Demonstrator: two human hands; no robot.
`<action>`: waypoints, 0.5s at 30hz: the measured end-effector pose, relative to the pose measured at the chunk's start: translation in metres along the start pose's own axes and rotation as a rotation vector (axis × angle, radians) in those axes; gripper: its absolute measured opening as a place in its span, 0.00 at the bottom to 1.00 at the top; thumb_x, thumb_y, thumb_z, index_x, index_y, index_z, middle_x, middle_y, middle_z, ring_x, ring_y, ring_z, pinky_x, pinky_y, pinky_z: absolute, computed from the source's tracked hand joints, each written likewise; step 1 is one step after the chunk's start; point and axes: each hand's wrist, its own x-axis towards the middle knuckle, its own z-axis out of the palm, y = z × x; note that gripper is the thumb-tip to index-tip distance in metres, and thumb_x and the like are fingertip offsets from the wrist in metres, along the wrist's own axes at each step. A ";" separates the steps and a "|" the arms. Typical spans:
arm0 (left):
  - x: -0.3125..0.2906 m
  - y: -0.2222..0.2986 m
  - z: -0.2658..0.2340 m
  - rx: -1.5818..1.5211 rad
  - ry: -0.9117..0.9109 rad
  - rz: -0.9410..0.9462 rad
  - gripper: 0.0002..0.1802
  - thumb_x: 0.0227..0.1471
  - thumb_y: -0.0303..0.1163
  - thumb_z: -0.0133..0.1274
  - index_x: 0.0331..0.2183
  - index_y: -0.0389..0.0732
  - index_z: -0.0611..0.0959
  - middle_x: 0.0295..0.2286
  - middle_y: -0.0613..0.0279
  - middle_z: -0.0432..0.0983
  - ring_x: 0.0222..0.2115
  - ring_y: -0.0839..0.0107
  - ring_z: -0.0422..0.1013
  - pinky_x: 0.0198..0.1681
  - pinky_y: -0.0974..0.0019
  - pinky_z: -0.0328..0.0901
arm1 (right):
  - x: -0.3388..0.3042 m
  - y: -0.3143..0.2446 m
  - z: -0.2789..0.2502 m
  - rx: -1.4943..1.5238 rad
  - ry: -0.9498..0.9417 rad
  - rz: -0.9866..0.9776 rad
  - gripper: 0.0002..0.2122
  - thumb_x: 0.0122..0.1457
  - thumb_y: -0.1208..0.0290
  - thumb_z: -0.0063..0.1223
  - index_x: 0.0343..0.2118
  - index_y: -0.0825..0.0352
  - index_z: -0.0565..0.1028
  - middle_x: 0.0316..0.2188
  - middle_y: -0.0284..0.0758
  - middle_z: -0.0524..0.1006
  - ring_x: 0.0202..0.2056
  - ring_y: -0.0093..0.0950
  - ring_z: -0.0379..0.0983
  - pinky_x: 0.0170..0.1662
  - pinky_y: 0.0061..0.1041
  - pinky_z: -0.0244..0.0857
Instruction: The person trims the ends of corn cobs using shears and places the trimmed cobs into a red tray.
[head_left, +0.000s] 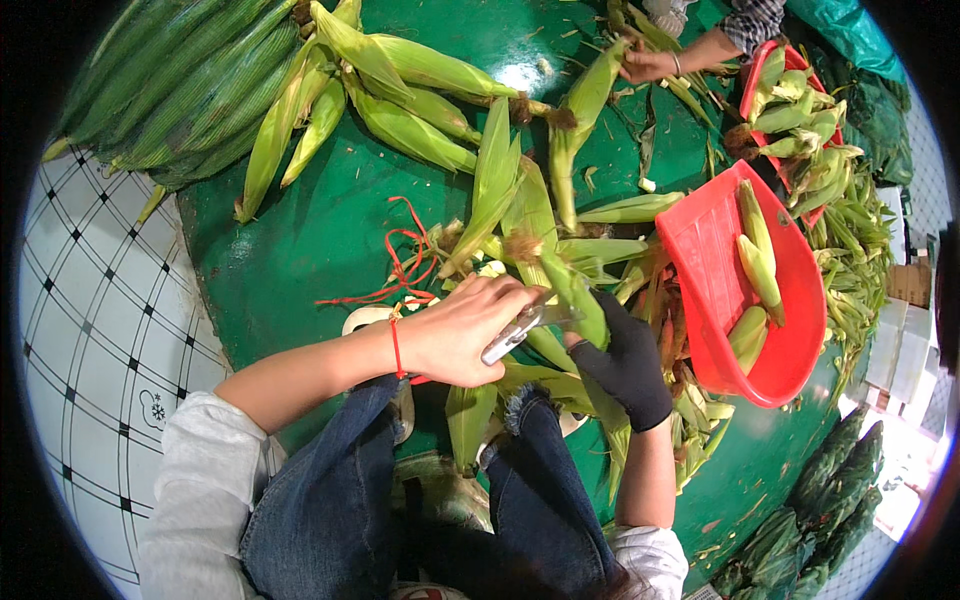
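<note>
My bare left hand (pixel 470 325), a red string at its wrist, is closed around the silver handle of a knife (pixel 512 336). The blade reaches right and meets a green ear of corn (pixel 580 300). My right hand (pixel 630 365), in a black glove, grips that ear from the right side. More husked ears lie under and around both hands, among them an upright ear (pixel 492 195) just beyond. To the right of my gloved hand stands a red plastic scoop-shaped basket (pixel 700 250) with a few ears inside.
A big green mesh sack of corn (pixel 200 85) is at the far left. A co-worker's hand (pixel 648 64) holds an ear at the far side, beside another full red basket (pixel 768 60). Red cord (pixel 405 260) lies on the green floor (pixel 250 270). Husks pile up on the right.
</note>
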 end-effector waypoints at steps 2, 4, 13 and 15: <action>0.000 0.001 -0.004 0.048 -0.036 -0.019 0.38 0.31 0.28 0.55 0.49 0.33 0.63 0.40 0.48 0.64 0.41 0.51 0.64 0.45 0.55 0.61 | 0.002 0.000 0.003 -0.036 -0.046 0.011 0.26 0.48 0.52 0.55 0.45 0.65 0.69 0.30 0.47 0.76 0.33 0.44 0.74 0.34 0.37 0.66; -0.003 -0.001 -0.003 0.065 -0.024 -0.058 0.35 0.32 0.29 0.55 0.47 0.34 0.65 0.37 0.48 0.68 0.36 0.52 0.69 0.39 0.55 0.65 | 0.002 -0.001 0.004 -0.078 -0.082 0.029 0.27 0.47 0.52 0.55 0.46 0.65 0.69 0.30 0.47 0.75 0.33 0.43 0.74 0.34 0.37 0.66; -0.002 -0.023 -0.010 -0.234 0.190 -0.486 0.23 0.42 0.38 0.59 0.38 0.37 0.71 0.21 0.55 0.73 0.24 0.61 0.73 0.28 0.62 0.67 | -0.012 0.007 0.006 0.168 -0.006 -0.016 0.29 0.44 0.54 0.60 0.46 0.68 0.70 0.34 0.44 0.76 0.38 0.44 0.73 0.41 0.34 0.66; 0.001 0.000 -0.007 -0.485 0.248 -0.366 0.26 0.41 0.40 0.63 0.38 0.38 0.70 0.23 0.61 0.73 0.24 0.71 0.72 0.28 0.68 0.66 | -0.011 -0.001 0.006 0.113 0.042 -0.081 0.27 0.42 0.55 0.62 0.42 0.67 0.71 0.34 0.42 0.75 0.37 0.44 0.73 0.40 0.35 0.66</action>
